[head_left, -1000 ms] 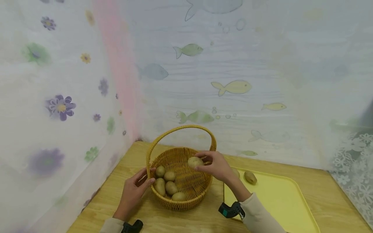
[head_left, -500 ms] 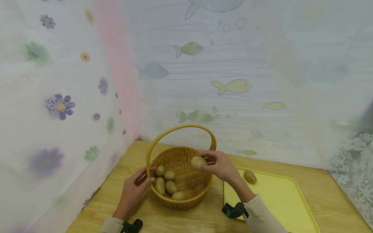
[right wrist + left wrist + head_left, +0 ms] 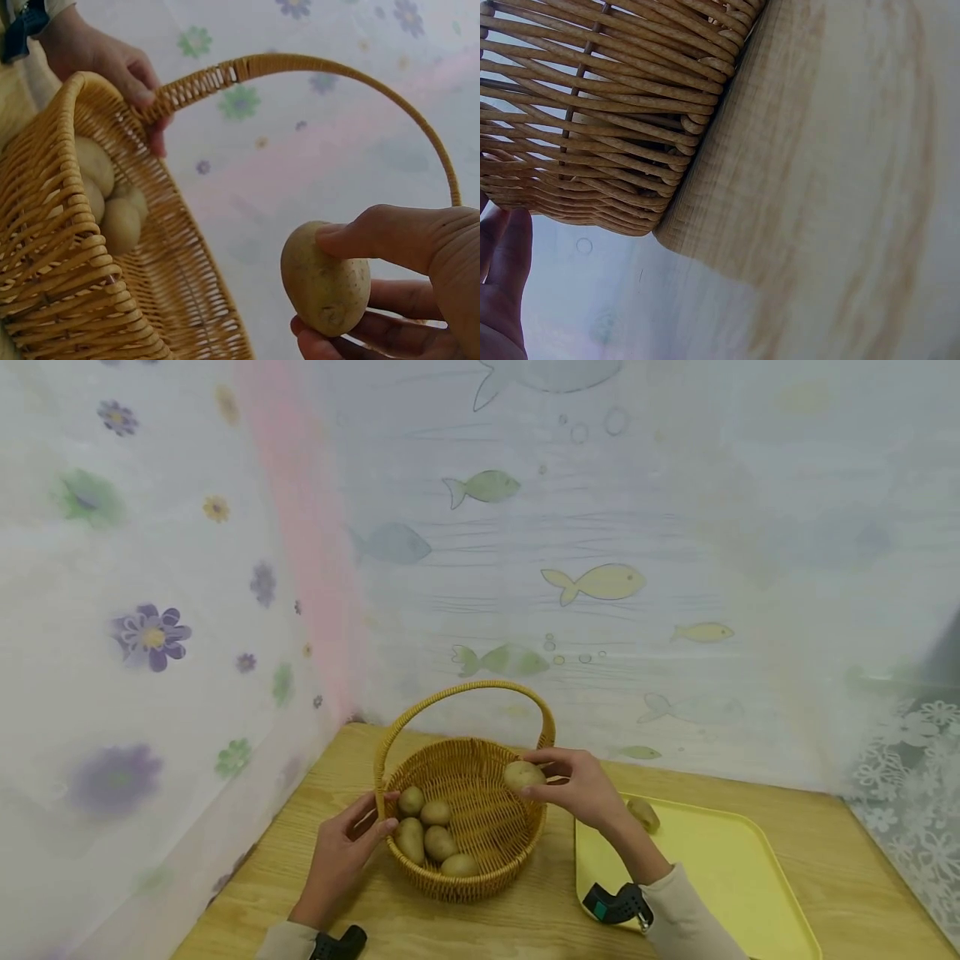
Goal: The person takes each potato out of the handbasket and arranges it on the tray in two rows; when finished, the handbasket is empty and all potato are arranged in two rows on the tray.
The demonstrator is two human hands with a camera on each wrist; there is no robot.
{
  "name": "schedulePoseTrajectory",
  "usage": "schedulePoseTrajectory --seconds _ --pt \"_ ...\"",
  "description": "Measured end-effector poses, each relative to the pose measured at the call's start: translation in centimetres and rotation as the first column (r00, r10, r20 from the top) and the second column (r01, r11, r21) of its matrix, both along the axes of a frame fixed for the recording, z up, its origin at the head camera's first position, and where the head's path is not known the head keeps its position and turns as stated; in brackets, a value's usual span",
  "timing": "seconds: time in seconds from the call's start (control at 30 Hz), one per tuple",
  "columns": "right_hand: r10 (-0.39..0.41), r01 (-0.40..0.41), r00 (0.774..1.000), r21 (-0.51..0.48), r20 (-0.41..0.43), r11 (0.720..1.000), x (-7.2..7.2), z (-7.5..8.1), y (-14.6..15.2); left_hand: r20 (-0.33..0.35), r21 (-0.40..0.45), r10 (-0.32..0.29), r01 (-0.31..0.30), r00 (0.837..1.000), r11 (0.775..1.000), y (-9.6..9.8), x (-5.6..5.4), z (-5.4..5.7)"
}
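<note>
A woven wicker basket [image 3: 504,860] with a tall hoop handle [image 3: 468,685] stands on the wooden table, several potatoes [image 3: 441,843] gathered in its left part. My left hand [image 3: 341,852] grips the basket's left rim at the foot of the handle, thumb over the edge. Over the right side of the basket, my right hand [image 3: 581,789] pinches one potato [image 3: 324,277] between thumb and fingers, raised above the rim. The right wrist view shows this potato whole, apart from the basket wall [image 3: 64,247].
A yellow tray [image 3: 720,877] lies right of the basket, under my right forearm. On its far edge rests a potato [image 3: 642,814], partly hidden by the wrist. Printed sheets with flowers [image 3: 153,635] and fish [image 3: 600,582] rise behind and to the left of the table.
My right hand has drifted right with its potato, from over the basket toward the right rim. Its wrist now covers more of the tray's potatoes. My left hand stays on the rim.
</note>
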State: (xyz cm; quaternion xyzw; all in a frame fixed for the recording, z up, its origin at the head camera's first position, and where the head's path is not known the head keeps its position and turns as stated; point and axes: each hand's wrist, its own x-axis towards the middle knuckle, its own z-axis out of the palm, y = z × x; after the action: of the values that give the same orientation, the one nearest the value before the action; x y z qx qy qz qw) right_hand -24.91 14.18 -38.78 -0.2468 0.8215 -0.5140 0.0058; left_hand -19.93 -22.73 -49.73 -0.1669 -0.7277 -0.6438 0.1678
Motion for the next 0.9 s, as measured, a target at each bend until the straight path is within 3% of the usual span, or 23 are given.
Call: schedulePoseTrajectory --seconds 0.37,0.67,0.9 --pt "-0.005 0.004 1.000 -0.014 -0.013 1.000 0.0 -0.2 1.2 -0.007 -0.016 0.005 -0.005 1.000 1.000 -0.1 -0.2 -0.1" --pt "-0.022 0.022 0.999 -0.034 0.027 0.999 0.4 0.2 2.5 -0.008 -0.029 0.012 -0.013 1.000 1.000 -0.1 -0.1 0.0" --pt "-0.067 0.067 0.997 -0.016 0.026 0.998 0.8 0.4 3.7 -0.003 -0.045 0.027 -0.027 1.000 0.999 0.0 -0.1 0.1"
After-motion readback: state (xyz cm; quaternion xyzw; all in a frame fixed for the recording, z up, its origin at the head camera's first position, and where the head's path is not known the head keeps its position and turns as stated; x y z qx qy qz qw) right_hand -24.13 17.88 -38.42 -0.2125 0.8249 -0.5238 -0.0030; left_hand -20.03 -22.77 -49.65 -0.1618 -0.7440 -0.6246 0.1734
